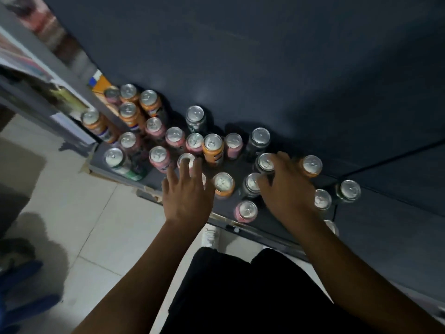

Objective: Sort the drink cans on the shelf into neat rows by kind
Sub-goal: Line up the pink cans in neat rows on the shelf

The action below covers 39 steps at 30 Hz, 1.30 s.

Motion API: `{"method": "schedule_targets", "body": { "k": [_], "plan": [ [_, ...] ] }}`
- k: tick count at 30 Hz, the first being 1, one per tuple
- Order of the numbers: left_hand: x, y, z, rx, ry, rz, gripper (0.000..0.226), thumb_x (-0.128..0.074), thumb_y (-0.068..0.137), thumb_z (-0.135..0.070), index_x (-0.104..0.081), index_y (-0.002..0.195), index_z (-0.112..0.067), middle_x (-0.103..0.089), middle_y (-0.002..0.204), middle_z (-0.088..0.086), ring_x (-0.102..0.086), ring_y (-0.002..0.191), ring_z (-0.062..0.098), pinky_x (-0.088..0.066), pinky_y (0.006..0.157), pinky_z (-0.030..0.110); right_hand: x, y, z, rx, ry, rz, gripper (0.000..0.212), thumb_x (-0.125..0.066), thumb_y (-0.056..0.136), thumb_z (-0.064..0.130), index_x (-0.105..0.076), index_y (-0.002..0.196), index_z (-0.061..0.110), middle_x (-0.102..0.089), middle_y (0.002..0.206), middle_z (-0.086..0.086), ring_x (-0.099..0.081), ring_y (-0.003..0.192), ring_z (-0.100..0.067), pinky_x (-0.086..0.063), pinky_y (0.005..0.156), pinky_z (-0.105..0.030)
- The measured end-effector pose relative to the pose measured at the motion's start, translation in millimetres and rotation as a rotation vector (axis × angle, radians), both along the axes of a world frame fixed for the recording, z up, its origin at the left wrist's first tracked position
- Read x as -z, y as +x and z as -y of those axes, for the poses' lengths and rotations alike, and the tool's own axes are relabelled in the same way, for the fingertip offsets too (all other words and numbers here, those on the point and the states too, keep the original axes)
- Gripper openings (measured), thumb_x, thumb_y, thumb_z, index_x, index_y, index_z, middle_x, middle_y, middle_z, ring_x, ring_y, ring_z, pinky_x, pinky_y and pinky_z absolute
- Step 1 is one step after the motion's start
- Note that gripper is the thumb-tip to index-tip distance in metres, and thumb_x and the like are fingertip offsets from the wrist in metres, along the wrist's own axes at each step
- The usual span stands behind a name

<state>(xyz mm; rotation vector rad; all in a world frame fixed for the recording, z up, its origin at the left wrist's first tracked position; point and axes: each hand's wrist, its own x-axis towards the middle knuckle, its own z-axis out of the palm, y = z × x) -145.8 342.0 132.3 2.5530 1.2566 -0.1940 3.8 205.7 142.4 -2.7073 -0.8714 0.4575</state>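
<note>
Many upright cans stand mixed on the dark shelf (272, 220): orange, pink, black and green ones. My left hand (187, 196) reaches in with fingers spread, its fingertips resting on the lid of a pink can (185, 158); another can is mostly hidden under its palm. My right hand (285, 186) curls round the side of a black can (264, 162), thumb between it and a second black can (250, 185). An orange can (311, 165) stands just behind my right hand. Between my hands are an orange can (224, 183) and a pink can (246, 210).
A tight cluster of orange cans (128, 112) and pink cans (154, 126) fills the shelf's left end by a grey upright post (72, 75). A green can (120, 162) stands at the front left corner. A dark back wall (265, 56) rises behind. Tiled floor (84, 225) lies below.
</note>
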Motion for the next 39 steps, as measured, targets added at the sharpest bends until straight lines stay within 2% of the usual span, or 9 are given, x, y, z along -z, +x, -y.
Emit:
{"method": "schedule_targets", "body": {
  "k": [7,11,16,19,22,27,30,34,39],
  "plan": [
    [23.0,52.1,-52.8,0.222,-0.038,0.064,0.054,-0.058,0.096,-0.038,-0.048,0.142,-0.010,-0.049,0.147,0.015,-0.036,0.142,0.046,-0.038,0.110,0.055,34.8,-31.8,10.3,0.313,-0.014,-0.142,0.038,-0.056,0.098,0.034,-0.054,0.135,0.024,-0.063,0.131,-0.002,-0.061,0.115,-0.032,-0.044,0.078,-0.038],
    [36.6,84.5,-68.3,0.349,-0.005,0.051,0.052,-0.064,0.090,-0.036,-0.054,0.132,-0.009,-0.059,0.133,0.014,-0.048,0.130,0.041,-0.040,0.104,0.051,57.1,-41.5,14.3,0.450,-0.046,-0.288,0.033,-0.049,0.098,0.037,-0.054,0.130,0.030,-0.065,0.126,0.001,-0.061,0.109,-0.029,-0.039,0.077,-0.034],
    [58.6,122.7,-82.0,0.490,0.018,-0.096,0.069,-0.065,0.091,-0.036,-0.042,0.149,-0.007,-0.056,0.141,0.015,-0.047,0.132,0.039,-0.033,0.113,0.048,80.3,-66.1,16.8,0.534,0.009,-0.300,0.029,-0.055,0.096,0.040,-0.057,0.122,0.026,-0.062,0.119,0.006,-0.061,0.107,-0.022,-0.041,0.076,-0.032],
    [71.4,145.4,-88.5,0.526,-0.041,-0.199,0.080,-0.071,0.091,-0.032,-0.032,0.153,-0.001,-0.050,0.146,0.021,-0.047,0.134,0.040,-0.034,0.112,0.047,93.3,-81.4,20.0,0.610,0.083,-0.433,0.049,-0.073,0.087,0.050,-0.052,0.128,0.031,-0.052,0.111,0.018,-0.053,0.097,-0.007,-0.038,0.078,-0.028],
    [85.6,163.0,-92.3,0.547,-0.051,-0.325,0.080,-0.077,0.086,-0.032,-0.036,0.147,0.001,-0.052,0.143,0.022,-0.050,0.131,0.040,-0.042,0.104,0.047,115.2,-93.5,21.2,0.661,0.188,-0.604,0.076,-0.090,0.071,0.044,-0.038,0.127,0.045,-0.048,0.119,0.024,-0.049,0.107,-0.004,-0.040,0.087,-0.027],
    [99.1,183.5,-102.3,0.580,-0.082,-0.471,0.088,-0.083,0.082,-0.033,-0.033,0.150,-0.010,-0.056,0.141,0.018,-0.054,0.129,0.040,-0.044,0.098,0.046,153.3,-104.1,18.9,0.768,0.288,-0.641,0.079,-0.089,0.072,0.030,-0.032,0.123,0.050,-0.049,0.117,0.030,-0.052,0.108,-0.001,-0.043,0.087,-0.027],
    [112.4,188.3,-97.3,0.631,-0.094,-0.457,0.094,-0.086,0.079,-0.034,-0.029,0.152,-0.016,-0.055,0.141,0.017,-0.054,0.128,0.040,-0.046,0.097,0.048,172.5,-106.3,23.2,0.824,0.382,-0.647,0.071,-0.090,0.070,0.024,-0.046,0.123,0.042,-0.060,0.115,0.024,-0.059,0.104,0.005,-0.048,0.084,-0.021],
    [115.6,192.2,-99.4,0.629,-0.039,-0.431,0.078,-0.085,0.079,-0.036,-0.043,0.141,-0.014,-0.060,0.134,0.015,-0.057,0.124,0.038,-0.044,0.090,0.042,177.4,-97.9,21.5,0.863,0.441,-0.681,0.062,-0.090,0.071,0.016,-0.056,0.119,0.035,-0.067,0.106,0.019,-0.060,0.095,0.015,-0.045,0.071,-0.007],
    [109.1,183.8,-98.6,0.681,0.033,-0.314,0.069,-0.085,0.072,-0.047,-0.055,0.126,-0.015,-0.067,0.122,0.013,-0.060,0.117,0.037,-0.039,0.095,0.042,163.1,-96.4,26.1,0.977,0.546,-0.666,0.065,-0.095,0.064,0.023,-0.058,0.118,0.029,-0.070,0.105,0.014,-0.067,0.095,0.000,-0.050,0.077,-0.019]
  ]
}}
